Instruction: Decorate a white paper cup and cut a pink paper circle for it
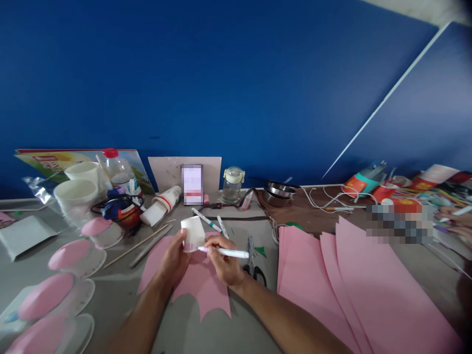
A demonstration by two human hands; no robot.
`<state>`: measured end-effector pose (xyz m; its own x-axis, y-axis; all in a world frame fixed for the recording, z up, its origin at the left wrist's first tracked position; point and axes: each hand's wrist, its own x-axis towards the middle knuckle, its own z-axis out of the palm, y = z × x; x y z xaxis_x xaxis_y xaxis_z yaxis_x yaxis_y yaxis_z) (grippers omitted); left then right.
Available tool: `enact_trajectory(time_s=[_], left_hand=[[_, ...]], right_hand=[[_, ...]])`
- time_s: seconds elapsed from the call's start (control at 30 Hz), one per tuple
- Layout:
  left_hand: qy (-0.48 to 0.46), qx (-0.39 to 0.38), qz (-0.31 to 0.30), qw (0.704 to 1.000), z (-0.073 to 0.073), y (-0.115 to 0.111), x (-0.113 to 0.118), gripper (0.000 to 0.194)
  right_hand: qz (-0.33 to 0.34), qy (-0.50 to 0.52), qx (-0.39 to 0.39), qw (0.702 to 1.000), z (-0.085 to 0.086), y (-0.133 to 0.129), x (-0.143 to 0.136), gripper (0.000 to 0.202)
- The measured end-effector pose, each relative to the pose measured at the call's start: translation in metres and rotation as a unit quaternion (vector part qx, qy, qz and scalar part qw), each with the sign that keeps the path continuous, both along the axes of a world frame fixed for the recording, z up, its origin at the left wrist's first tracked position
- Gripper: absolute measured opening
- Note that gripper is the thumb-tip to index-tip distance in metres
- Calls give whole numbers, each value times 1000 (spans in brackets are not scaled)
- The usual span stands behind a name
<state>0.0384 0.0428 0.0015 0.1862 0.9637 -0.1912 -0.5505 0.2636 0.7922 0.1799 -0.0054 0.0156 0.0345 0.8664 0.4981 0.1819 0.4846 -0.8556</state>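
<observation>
A small white paper cup with pink marks near its lower edge is gripped by my left hand. My right hand holds a white marker, its pink tip at the cup's marked edge. Under both hands lies a cut pink paper with scalloped edges. Black-handled scissors rest just right of my right hand. Beyond the cup are two more white markers, one a teal-banded marker.
Pink-topped cup pieces line the left side, with white cups behind them. A phone and a glass jar stand at the back. Pink sheets spread on the right. Another person's hand shows at far right.
</observation>
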Motion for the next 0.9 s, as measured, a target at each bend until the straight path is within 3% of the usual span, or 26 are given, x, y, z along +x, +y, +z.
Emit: enact_trajectory(time_s=[0.9], left_hand=[[-1, -16, -6, 1000, 1, 0, -1, 24]], right_hand=[[-30, -43, 4, 999, 1, 2, -1, 19]])
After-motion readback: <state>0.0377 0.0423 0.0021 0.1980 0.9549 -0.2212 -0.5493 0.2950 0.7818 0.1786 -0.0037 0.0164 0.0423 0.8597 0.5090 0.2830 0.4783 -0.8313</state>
